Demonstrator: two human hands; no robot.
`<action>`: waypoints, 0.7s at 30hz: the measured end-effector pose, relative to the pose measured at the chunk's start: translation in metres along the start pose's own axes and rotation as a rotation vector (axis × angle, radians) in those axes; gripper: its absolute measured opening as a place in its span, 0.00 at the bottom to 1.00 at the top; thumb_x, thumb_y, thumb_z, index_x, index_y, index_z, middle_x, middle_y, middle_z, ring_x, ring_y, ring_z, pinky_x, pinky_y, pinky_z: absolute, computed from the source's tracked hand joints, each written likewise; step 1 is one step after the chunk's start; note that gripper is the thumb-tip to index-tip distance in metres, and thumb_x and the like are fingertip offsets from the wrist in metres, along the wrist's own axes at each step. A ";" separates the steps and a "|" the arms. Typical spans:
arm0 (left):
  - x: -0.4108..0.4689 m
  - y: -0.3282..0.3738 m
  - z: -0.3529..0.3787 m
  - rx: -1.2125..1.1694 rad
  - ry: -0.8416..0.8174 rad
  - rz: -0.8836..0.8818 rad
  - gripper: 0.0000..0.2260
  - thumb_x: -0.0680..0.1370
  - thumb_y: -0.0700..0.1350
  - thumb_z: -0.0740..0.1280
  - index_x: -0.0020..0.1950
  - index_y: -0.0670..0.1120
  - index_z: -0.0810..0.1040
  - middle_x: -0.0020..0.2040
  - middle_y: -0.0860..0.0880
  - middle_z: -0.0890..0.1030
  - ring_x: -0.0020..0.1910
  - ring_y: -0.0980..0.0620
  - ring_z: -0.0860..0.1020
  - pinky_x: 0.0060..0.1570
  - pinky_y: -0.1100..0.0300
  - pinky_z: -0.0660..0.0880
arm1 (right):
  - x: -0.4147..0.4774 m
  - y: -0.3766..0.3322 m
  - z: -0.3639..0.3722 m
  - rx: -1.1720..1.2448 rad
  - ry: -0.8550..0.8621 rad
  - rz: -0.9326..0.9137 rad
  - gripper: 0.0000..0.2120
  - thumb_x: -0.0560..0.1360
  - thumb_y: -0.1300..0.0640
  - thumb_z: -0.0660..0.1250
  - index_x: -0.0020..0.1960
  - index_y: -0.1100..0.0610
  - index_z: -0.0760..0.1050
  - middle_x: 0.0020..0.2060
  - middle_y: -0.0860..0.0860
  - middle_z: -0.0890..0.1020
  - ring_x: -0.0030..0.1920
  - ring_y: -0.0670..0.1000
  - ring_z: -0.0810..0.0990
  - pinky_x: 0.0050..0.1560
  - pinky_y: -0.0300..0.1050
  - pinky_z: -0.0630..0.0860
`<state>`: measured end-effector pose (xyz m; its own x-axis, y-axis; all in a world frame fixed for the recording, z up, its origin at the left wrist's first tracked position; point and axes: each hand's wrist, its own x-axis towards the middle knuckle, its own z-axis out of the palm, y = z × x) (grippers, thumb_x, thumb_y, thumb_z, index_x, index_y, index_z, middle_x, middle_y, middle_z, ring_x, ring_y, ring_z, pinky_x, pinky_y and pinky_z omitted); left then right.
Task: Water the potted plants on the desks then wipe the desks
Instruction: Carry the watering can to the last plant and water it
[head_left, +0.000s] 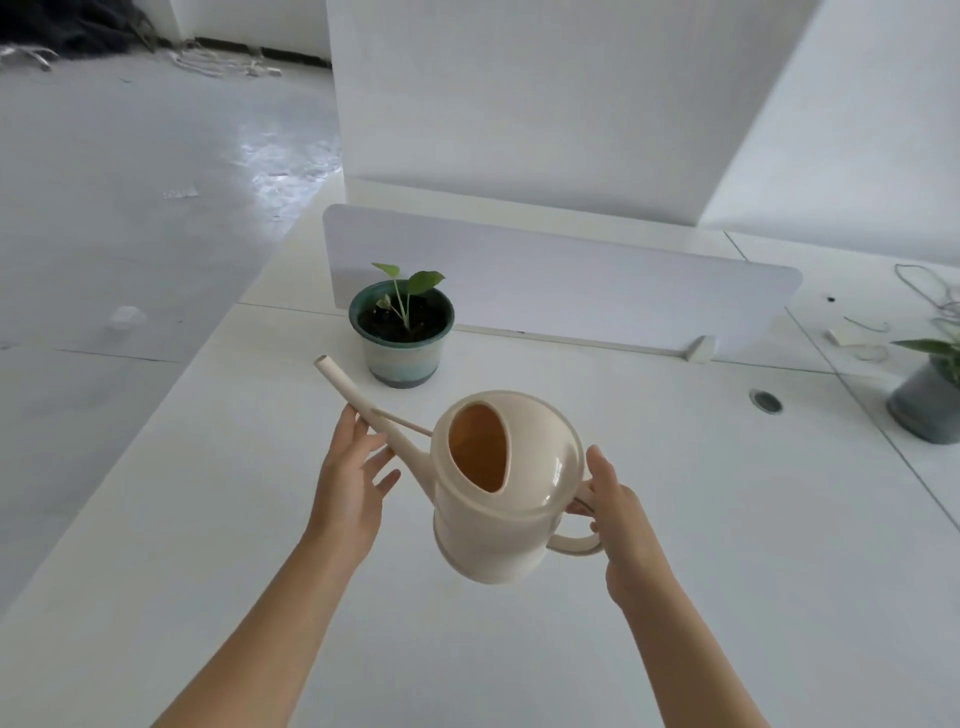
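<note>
- Head view: the cream watering can (498, 499) is hanging in the air just in front of the green-rimmed pot (401, 332), lifted clear of the white desk (675, 597).
- The right hand (618, 519) is gripping the can by its handle (576, 543), fingers curled through the loop. That hand is taking the weight.
- The left hand (350, 483) is lying relaxed, fingers loosely spread, with its fingertips touching the spout (358, 400) from below. I'd say it is steadying and aiming rather than holding.
- The spout tip is ending just short of the pot, front-left of its rim, and no water is showing.
- The pot is standing upright with a small seedling in dark soil, close in front of the white divider screen (571, 291).
- Well to the right of the pot, a second plant in a grey pot (930, 400) is waiting at the frame's edge.
- My read: the first pour is about to start, and all the wiping is yet to come.
</note>
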<state>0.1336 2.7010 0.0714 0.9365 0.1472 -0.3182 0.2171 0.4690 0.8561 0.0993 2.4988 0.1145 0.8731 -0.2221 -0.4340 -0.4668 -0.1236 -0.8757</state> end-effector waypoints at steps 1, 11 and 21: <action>0.008 0.002 0.002 0.006 -0.005 -0.008 0.22 0.79 0.40 0.57 0.71 0.57 0.63 0.65 0.52 0.73 0.64 0.46 0.71 0.64 0.49 0.64 | 0.005 -0.004 0.002 0.002 0.015 -0.004 0.23 0.80 0.48 0.50 0.32 0.60 0.68 0.39 0.56 0.73 0.46 0.51 0.74 0.18 0.24 0.64; 0.088 0.030 -0.001 0.067 -0.156 -0.117 0.27 0.78 0.39 0.57 0.74 0.58 0.56 0.64 0.50 0.75 0.64 0.49 0.72 0.70 0.47 0.60 | 0.033 -0.037 0.042 0.069 0.183 0.042 0.24 0.79 0.47 0.52 0.31 0.57 0.72 0.38 0.51 0.78 0.50 0.52 0.75 0.57 0.47 0.65; 0.139 0.030 -0.006 0.096 -0.260 -0.202 0.30 0.77 0.40 0.58 0.76 0.56 0.51 0.67 0.47 0.69 0.64 0.46 0.69 0.67 0.49 0.60 | 0.043 -0.044 0.074 0.013 0.282 0.076 0.20 0.78 0.48 0.54 0.35 0.57 0.76 0.39 0.51 0.80 0.58 0.55 0.75 0.66 0.56 0.62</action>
<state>0.2689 2.7404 0.0502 0.9083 -0.1730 -0.3808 0.4183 0.3805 0.8248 0.1681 2.5659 0.1185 0.7609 -0.4908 -0.4244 -0.5261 -0.0839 -0.8463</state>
